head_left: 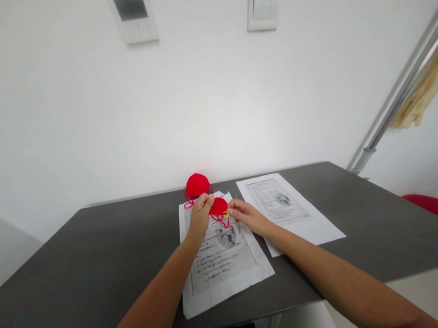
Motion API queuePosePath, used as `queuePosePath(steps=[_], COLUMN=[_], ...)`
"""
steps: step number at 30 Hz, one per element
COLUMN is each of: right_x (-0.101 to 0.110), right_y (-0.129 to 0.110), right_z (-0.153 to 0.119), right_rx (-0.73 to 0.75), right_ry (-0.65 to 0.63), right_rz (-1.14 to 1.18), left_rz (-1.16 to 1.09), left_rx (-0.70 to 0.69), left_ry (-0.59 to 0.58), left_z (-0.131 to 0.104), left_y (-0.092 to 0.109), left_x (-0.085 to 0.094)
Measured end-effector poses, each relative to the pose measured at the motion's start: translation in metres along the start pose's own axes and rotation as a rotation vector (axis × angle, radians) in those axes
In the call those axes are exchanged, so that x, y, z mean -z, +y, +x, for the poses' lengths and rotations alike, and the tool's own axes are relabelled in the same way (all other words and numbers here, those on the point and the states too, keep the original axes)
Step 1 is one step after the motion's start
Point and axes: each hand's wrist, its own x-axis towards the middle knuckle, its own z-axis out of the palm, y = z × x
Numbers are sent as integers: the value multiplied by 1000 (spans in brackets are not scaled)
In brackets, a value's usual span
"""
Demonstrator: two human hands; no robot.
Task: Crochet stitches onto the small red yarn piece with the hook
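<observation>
Between my hands is a small round piece of red crochet point(218, 206), held above a printed sheet point(226, 282). My left hand point(202, 214) pinches its left edge between thumb and fingers. At its right edge is my right hand point(244, 216), closed around a thin crochet hook point(239, 227) whose ends stick out above and below the fingers. A yellow stitch marker point(225, 214) hangs at the lower right edge of the piece. Loose red yarn dangles beneath it. Behind my left hand a ball of red yarn point(197, 185) rests near the wall.
A second printed sheet point(304, 228) lies to the right on the dark table point(109, 260). The table's back edge meets a white wall carrying a panel with a screen point(134, 18) and a switch plate point(264, 7). A metal pole point(396, 98) and a red chair edge point(435, 207) are at right.
</observation>
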Motion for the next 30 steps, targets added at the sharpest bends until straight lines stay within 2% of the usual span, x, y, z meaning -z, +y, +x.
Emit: queuePosePath(steps=[4, 9, 13, 21, 30], right_x=[1, 3, 4, -1, -8], right_y=[0, -2, -3, -4, -9], right_z=[0, 2, 2, -2, -3], right_rx=[46, 94, 110, 53, -10], right_ry=[41, 71, 67, 36, 76], right_rz=[-19, -41, -57, 9, 200], left_rz=[-66, -197, -234, -116, -169], left_rx=[23, 128, 168, 157, 203], left_ry=[33, -26, -70, -179, -236], left_z=[-1, -3, 0, -1, -6], left_y=[2, 5, 5, 4, 8], left_x=[-3, -10, -7, -6, -12])
